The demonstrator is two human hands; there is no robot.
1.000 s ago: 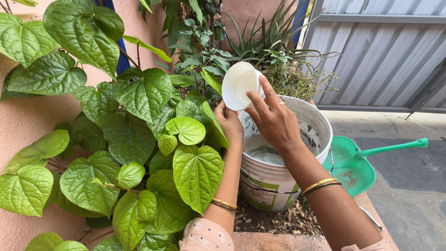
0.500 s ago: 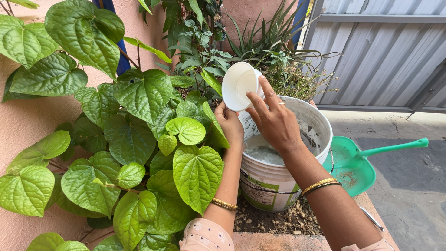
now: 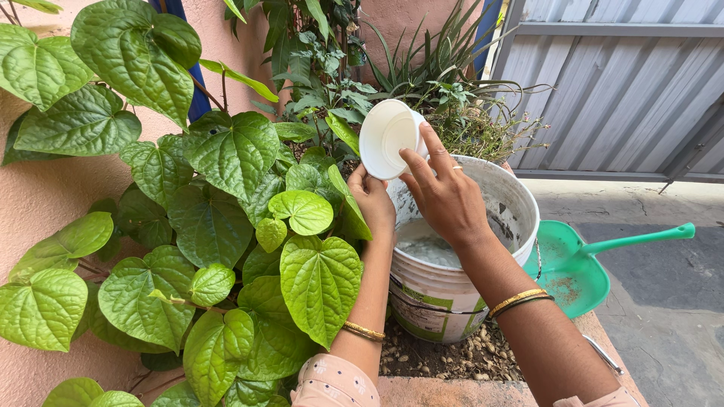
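The right hand (image 3: 446, 197) grips a small white cup (image 3: 387, 139), tilted with its mouth toward the camera, above the far left rim of a white bucket (image 3: 452, 301), while the left hand (image 3: 372, 200), just left of the bucket, closes among the broad green leaves (image 3: 226, 226).

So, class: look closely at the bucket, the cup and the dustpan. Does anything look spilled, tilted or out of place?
The white cup, held in the right hand, is tipped sideways, its empty inside showing. The white bucket is smeared with grey residue inside. The green dustpan lies beside it, dirt-specked. Nothing looks spilled.
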